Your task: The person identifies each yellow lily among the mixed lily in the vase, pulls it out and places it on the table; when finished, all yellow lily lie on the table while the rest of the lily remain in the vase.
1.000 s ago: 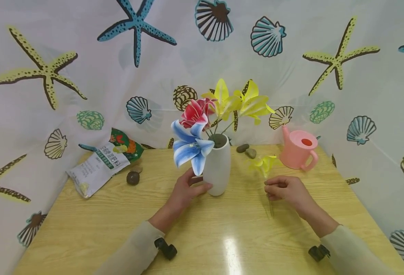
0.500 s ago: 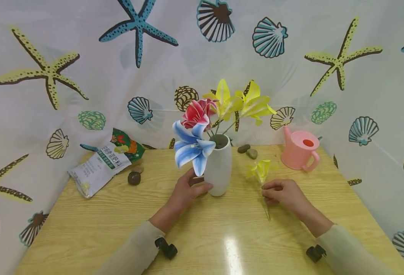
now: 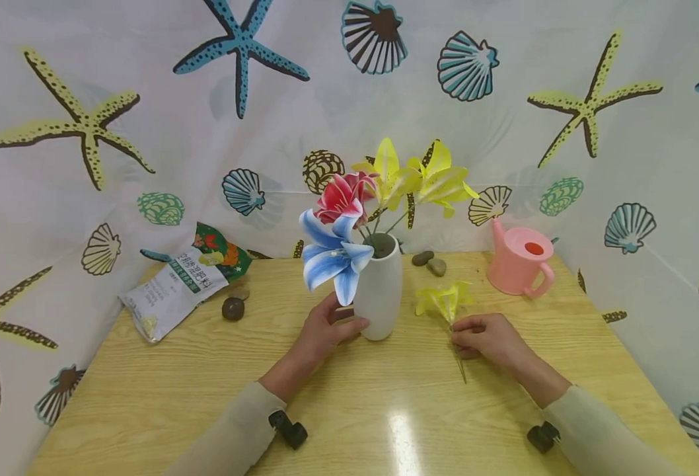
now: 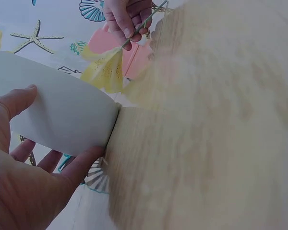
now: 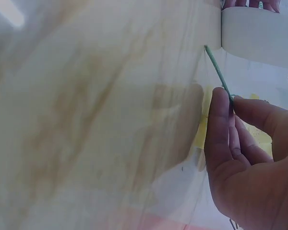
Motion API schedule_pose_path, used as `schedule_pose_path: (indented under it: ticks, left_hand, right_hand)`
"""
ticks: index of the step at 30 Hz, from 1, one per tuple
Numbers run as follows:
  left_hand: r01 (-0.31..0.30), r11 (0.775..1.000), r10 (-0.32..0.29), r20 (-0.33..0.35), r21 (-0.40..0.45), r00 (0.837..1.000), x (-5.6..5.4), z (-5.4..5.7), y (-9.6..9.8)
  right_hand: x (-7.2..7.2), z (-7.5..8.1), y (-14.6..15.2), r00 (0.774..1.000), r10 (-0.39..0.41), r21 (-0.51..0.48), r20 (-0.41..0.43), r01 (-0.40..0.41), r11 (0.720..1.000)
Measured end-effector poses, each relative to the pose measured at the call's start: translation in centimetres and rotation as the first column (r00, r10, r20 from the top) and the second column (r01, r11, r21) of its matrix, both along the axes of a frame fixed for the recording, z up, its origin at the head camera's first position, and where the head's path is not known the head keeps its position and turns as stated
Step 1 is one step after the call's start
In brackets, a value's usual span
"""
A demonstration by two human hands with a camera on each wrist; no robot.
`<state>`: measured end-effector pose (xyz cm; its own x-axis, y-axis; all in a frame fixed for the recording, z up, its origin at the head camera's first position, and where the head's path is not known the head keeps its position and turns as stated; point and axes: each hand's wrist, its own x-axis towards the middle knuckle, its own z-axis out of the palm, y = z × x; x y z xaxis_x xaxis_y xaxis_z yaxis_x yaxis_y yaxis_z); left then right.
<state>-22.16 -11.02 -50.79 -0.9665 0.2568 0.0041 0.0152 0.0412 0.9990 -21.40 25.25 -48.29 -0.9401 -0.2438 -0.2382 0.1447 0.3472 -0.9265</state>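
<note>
Your left hand (image 3: 322, 332) grips the vase (image 3: 379, 294), right hand (image 3: 491, 340) the yellow flower (image 3: 446, 303). Adding it seems underway; lift it next.

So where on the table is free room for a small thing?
Bare wood shows between the sleeves, and left of the left hand, in front of the bag and dark stone. Crowded: right of the vase, with pebbles, held yellow flower, right hand and watering can.

wood-grain table (image 3: 165, 403) (shiny) | white vase (image 3: 380, 291) | pink watering can (image 3: 511, 264) | printed bag (image 3: 178, 291) | stones (image 3: 233, 309)
</note>
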Motion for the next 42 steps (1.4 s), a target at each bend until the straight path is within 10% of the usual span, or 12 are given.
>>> schedule_pose_path:
  ticks: [42]
  left_hand:
    - [0.0,1.0,-0.001,0.016,0.023,1.0,-0.11,-0.22,0.06]
  right_hand:
    - [-0.18,-0.05,-0.6,0.997,-0.074,0.043,-0.033,0.076,0.996]
